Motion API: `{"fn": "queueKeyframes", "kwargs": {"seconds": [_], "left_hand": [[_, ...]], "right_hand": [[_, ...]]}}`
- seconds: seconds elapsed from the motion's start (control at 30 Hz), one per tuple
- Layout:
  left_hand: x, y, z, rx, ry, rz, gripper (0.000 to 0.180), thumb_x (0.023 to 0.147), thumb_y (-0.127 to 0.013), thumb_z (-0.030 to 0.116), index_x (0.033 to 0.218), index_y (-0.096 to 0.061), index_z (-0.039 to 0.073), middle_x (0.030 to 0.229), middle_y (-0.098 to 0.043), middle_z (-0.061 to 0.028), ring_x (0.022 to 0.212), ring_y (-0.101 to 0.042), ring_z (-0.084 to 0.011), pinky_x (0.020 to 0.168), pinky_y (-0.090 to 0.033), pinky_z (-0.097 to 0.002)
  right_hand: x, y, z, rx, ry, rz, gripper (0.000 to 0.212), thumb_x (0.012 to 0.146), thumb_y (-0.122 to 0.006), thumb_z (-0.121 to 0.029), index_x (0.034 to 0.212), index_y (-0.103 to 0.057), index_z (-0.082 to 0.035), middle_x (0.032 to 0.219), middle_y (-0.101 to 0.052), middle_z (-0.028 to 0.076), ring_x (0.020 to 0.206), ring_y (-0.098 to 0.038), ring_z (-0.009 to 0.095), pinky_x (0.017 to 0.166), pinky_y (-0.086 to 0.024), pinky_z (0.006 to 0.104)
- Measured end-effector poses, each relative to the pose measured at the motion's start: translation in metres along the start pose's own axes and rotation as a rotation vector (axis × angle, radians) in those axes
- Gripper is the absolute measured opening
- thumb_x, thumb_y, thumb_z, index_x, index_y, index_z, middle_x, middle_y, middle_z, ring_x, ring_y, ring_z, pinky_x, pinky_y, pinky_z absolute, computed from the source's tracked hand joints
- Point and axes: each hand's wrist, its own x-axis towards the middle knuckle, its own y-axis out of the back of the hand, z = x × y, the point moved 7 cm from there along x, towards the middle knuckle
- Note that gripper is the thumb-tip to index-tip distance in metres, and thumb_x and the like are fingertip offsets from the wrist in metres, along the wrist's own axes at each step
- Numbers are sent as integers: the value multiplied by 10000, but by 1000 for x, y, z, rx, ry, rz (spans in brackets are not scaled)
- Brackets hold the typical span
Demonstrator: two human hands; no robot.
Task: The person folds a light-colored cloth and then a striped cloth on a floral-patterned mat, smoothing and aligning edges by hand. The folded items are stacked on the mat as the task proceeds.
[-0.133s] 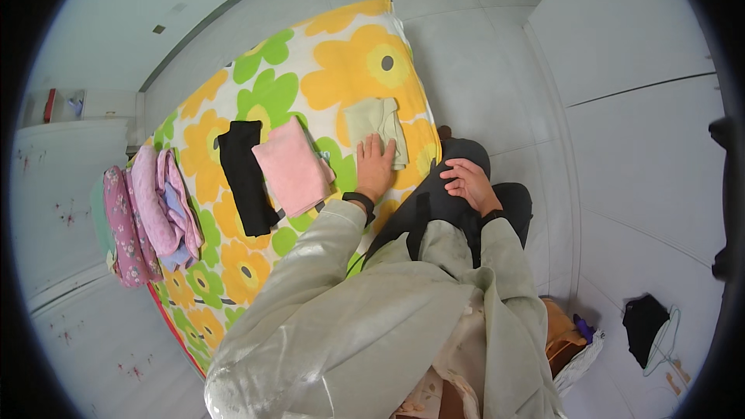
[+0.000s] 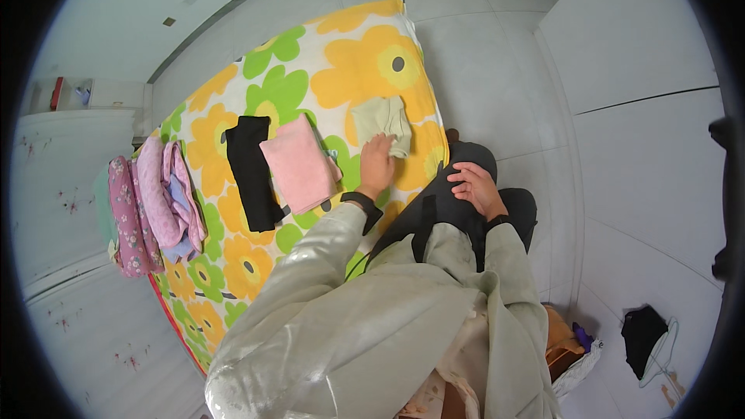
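Observation:
A small folded pale green garment lies on the flowered bedding. My left hand is at its near edge, fingers bent and closed on the bunched cloth; the fingertips are partly hidden. My right hand rests over my dark-trousered thigh, holding nothing, its fingers loosely apart. Left of the garment lies a folded pink cloth. Beside that is a long folded black garment.
Rolled pink and flowered clothes sit at the bed's left edge, against white cabinets. Pale floor tiles run along the right. A bag stands at lower right, near a black garment and a hanger.
My left hand has gone from lying flat with spread fingers to bent fingers. The pale green garment's near edge has bunched up and drawn away from me. My right hand stays put.

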Motion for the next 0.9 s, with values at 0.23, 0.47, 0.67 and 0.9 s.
{"fn": "queueKeyframes", "kwargs": {"seconds": [0.23, 0.47, 0.67, 0.9], "left_hand": [[-32, 91, -78, -1621, 565, 504, 341, 948, -429, 148, 1278, -494, 94, 1220, -570, -119, 1076, -572, -241, 924, -465, -401], [-139, 87, -138, -1911, 725, 688, 295, 961, -408, 206, 1158, -528, 21, 1195, -577, -109, 1087, -556, -270, 973, -445, -446], [-197, 8, -174, -1737, 1235, 827, 243, 953, -349, 143, 1008, -533, -7, 1044, -603, -123, 934, -590, -255, 886, -502, -422], [-194, 30, -188, -1677, 1113, 870, 208, 941, -359, 138, 942, -527, 15, 898, -588, -90, 782, -565, -216, 765, -522, -373]], "right_hand": [[4, 2, 1, 5, 4, -22, 253, 953, -471, -186, 1159, -554, -66, 960, -668, 96, 683, -643, 141, 616, -539, 252], [5, 0, 1, 36, -3, -60, 263, 958, -465, -187, 1172, -547, -59, 965, -670, 103, 677, -647, 136, 612, -546, 252], [2, 1, -1, 31, 9, -45, 261, 962, -458, -176, 1172, -544, -49, 958, -672, 106, 676, -654, 134, 600, -551, 244], [4, 0, 0, 59, 23, -62, 255, 960, -466, -172, 1167, -547, -48, 955, -675, 108, 669, -658, 137, 595, -555, 244]]}}
